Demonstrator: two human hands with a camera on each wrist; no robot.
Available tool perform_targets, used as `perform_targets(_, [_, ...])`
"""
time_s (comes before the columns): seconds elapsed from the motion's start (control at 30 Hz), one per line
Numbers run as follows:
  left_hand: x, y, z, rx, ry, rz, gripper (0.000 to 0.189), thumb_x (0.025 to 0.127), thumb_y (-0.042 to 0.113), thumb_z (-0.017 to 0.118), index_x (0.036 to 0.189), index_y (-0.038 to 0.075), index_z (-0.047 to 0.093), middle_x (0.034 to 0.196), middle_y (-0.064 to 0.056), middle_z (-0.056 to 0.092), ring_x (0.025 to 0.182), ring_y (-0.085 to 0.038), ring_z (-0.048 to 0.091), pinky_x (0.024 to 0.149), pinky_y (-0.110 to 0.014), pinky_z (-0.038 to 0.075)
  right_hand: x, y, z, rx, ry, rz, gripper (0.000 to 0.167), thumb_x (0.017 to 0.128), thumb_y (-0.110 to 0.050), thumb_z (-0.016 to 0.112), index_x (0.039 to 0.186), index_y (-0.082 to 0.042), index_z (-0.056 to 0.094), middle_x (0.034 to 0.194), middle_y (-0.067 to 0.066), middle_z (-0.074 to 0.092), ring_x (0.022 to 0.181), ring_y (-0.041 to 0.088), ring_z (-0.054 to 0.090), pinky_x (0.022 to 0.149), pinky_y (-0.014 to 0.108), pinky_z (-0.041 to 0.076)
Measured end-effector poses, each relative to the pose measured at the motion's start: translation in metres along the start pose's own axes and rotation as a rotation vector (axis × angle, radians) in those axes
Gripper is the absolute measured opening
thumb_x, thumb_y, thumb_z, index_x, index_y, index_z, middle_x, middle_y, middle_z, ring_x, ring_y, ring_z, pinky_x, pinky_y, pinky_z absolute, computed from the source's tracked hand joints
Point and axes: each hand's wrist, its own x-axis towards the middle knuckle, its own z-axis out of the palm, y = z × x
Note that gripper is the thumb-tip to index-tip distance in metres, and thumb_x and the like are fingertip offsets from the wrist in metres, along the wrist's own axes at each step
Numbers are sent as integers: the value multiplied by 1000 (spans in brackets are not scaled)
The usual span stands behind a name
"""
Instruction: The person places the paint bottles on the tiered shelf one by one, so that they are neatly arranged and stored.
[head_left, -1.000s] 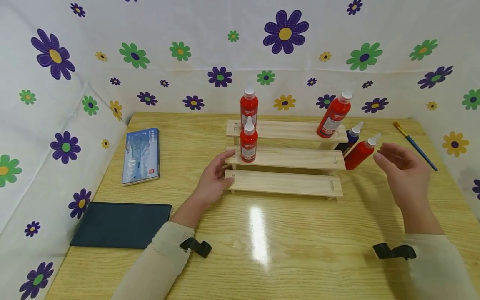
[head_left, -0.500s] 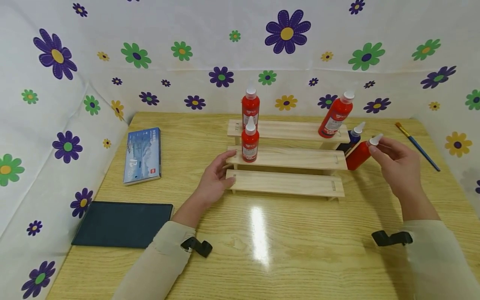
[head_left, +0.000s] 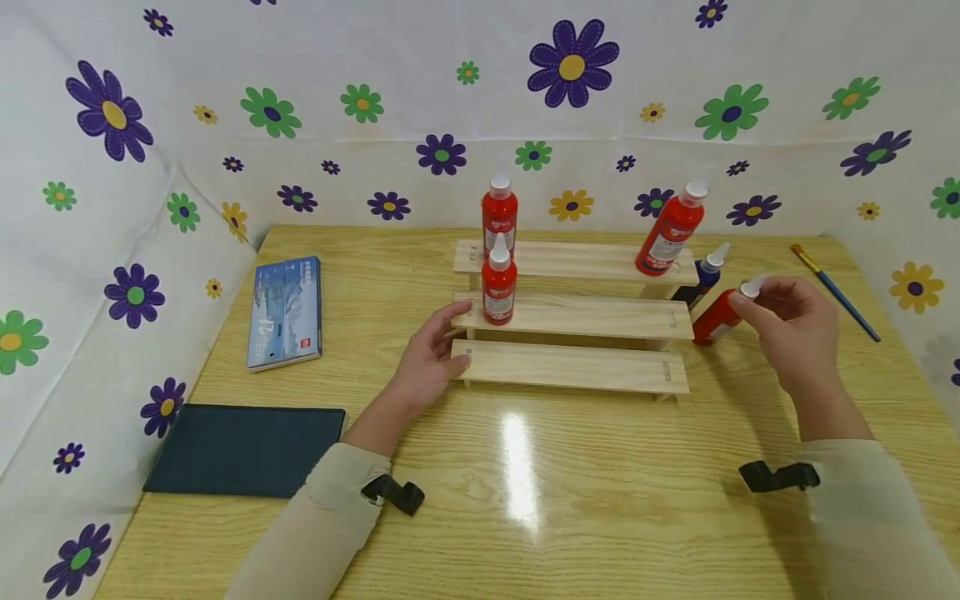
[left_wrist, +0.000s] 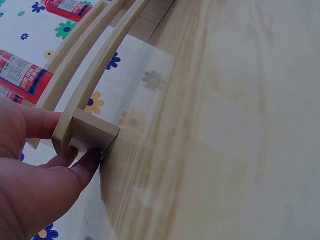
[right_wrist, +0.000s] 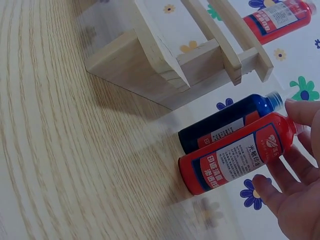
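My left hand (head_left: 427, 365) grips the left end of a three-step wooden shelf (head_left: 570, 367), thumb at the lowest step. In the left wrist view its fingers (left_wrist: 42, 122) are around that end. My right hand (head_left: 801, 329) pinches the neck of a red bottle (head_left: 716, 321) with a white cap, right of the shelf. In the right wrist view the red bottle (right_wrist: 237, 152) has its base at the table, beside a dark blue bottle (right_wrist: 225, 122). One red bottle (head_left: 498, 292) is on the middle step; two more, a red bottle (head_left: 499, 212) and another red bottle (head_left: 670, 232), occupy the top step.
A paintbrush (head_left: 834, 292) with a blue handle lies at the far right. To the left are a blue box (head_left: 285, 312) and a dark flat slab (head_left: 243, 450) on the wooden table (head_left: 585, 500). Flower-patterned cloth (head_left: 375, 50) surrounds the back and sides.
My right hand has moved left to the red bottle and taken it by the neck. That bottle has turned slightly, its label now partly showing. My left hand stays on the shelf.
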Motion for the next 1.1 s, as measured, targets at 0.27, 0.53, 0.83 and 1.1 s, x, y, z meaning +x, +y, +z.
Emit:
perform_targets(0.27, [-1,0,1,-3,5,-7,73,88,-22,58,146,21,50,149,-4,45,130,-26,48,112,-39,32,1,1,4,2,39,-1,29,90,-29,76,109,-12,62,107,-6,58,99,8,55,74,13,47])
perform_targets(0.53, [0,0,0,-19,6,-24,73,88,-23,58,146,20,50,149,-5,45,130,-26,47,112,-39,31,3,4,7,-36,42,21,34,89,-35,76,114,-14,66,109,-9,56,101,6,52,77,14,45])
perform_targets(0.83, [0,0,0,-25,2,-16,73,88,-23,58,146,21,50,149,-4,44,130,-26,47,112,-38,30,3,8,3,-48,-36,-51,37,93,-28,73,126,-12,65,119,-9,57,110,7,51,89,21,46])
perform_targets(1.1, [0,0,0,-25,-2,5,73,87,-23,58,147,19,49,149,-4,44,129,-27,48,112,-39,31,2,14,-2,16,-111,-110,43,94,-20,72,134,-4,63,118,-7,63,107,10,55,83,11,46])
